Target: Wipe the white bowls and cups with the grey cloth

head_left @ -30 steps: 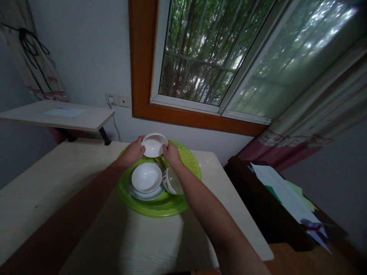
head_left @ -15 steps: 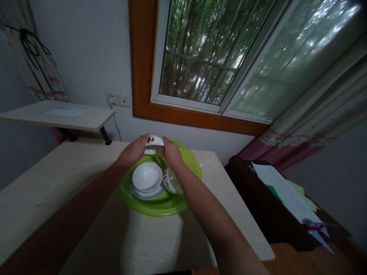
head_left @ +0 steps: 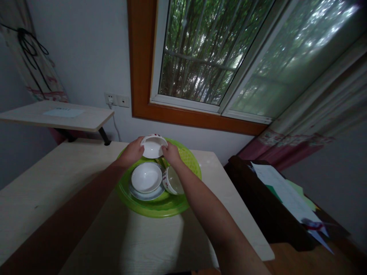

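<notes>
Both hands grip one white bowl (head_left: 153, 147), tilted so its inside faces me, over the far part of a round green basin (head_left: 160, 212). My left hand (head_left: 132, 151) is closed on its left rim and my right hand (head_left: 172, 153) on its right rim, thumbs on the near side. Below them in the basin, a second white bowl (head_left: 146, 177) sits on a plate (head_left: 149, 196). Beside it a patterned bowl (head_left: 170, 181) leans on its side, partly covered by my right forearm. Thin yellowish sticks (head_left: 162, 162) show just under the held bowl.
The basin stands on a pale wooden table (head_left: 149, 244) against the wall under a window (head_left: 206, 57). A raised shelf (head_left: 57, 114) with a paper on it stands at the back left. Right of the table is a dark piece of furniture (head_left: 252, 198) bearing papers (head_left: 282, 191).
Half a second ago the held bowl was tipped over with its patterned outside showing; it has since turned back so its white inside faces me. The dishes in the basin stay put.
</notes>
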Motion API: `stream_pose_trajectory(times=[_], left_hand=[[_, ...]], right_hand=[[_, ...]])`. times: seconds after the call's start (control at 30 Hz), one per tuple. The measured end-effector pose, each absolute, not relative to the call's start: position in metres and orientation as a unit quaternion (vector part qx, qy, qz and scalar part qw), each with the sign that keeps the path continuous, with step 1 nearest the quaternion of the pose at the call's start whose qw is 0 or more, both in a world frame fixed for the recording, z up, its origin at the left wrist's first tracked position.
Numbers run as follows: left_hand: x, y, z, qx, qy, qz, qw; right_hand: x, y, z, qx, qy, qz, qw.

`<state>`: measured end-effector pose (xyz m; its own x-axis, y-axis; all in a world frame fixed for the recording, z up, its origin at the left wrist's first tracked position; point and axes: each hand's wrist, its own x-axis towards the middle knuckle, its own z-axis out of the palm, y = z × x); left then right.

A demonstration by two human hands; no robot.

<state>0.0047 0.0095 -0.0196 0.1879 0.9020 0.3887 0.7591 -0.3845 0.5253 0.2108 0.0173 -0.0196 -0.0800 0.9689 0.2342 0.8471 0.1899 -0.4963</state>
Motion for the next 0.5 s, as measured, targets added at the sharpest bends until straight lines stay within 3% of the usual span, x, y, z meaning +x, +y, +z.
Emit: stream_pose_trajectory(times=[0.27,0.5], left_hand=[[0.009,-0.001,-0.015,0.788,0.541,0.289,0.052],[0.008,0.002,-0.012,0.773,0.546,0.322,0.014]], right_hand=[[0.208,-0.004,0.001,-0.577,-0.789,-0.003,0.211],[0.208,0.008,-0.009,-0.618,-0.745,0.045,0.247]])
